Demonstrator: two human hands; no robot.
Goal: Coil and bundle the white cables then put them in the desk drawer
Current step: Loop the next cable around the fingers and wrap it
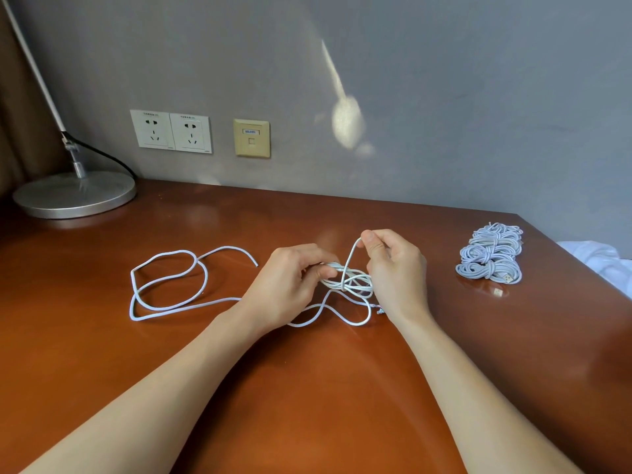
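Head view: our left hand grips coil of thin white cable; our right hand pinches raised strand, seemingly looped round it; tail trails over brown wooden desk.

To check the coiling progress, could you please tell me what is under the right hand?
Loops of the white cable run under the right hand, one strand rising to its pinching fingers; the left hand grips them too. Their path beneath the palm is covered.
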